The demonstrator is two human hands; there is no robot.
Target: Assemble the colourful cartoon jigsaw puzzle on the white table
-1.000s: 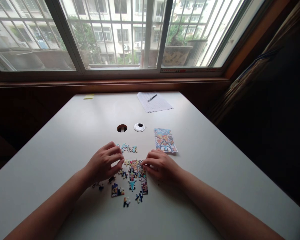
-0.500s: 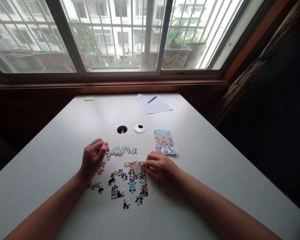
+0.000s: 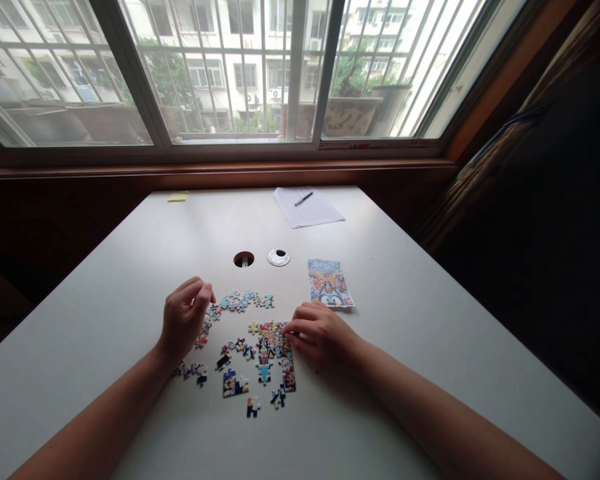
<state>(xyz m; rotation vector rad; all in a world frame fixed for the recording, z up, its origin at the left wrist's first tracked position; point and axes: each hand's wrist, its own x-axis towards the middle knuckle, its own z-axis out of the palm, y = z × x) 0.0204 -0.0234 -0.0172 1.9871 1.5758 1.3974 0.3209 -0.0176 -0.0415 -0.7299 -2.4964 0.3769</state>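
Observation:
My left hand [image 3: 184,320] hovers at the left of the jigsaw pieces, its fingers curled in and the thumb pressed against them. Whatever may be inside that grasp is hidden. My right hand [image 3: 325,333] rests on the table with fingers bent and slightly apart, fingertips touching the right edge of a partly joined jigsaw puzzle [image 3: 270,340]. Blue-toned jigsaw pieces [image 3: 245,301] lie in a band behind it. Red-toned pieces [image 3: 205,328] sit beside my left hand. A joined corner section [image 3: 234,385] and loose dark pieces [image 3: 279,398] lie nearer to me.
A picture card [image 3: 330,283] of the puzzle lies beyond my right hand. Farther back are a cable hole [image 3: 244,259], a metal ring cover [image 3: 279,257], paper sheets [image 3: 310,212] with a pen [image 3: 304,199], and yellow sticky notes [image 3: 179,197]. A barred window [image 3: 230,80] faces the table.
My left hand has shifted very slightly to the left. My right hand and the puzzle pieces look the same.

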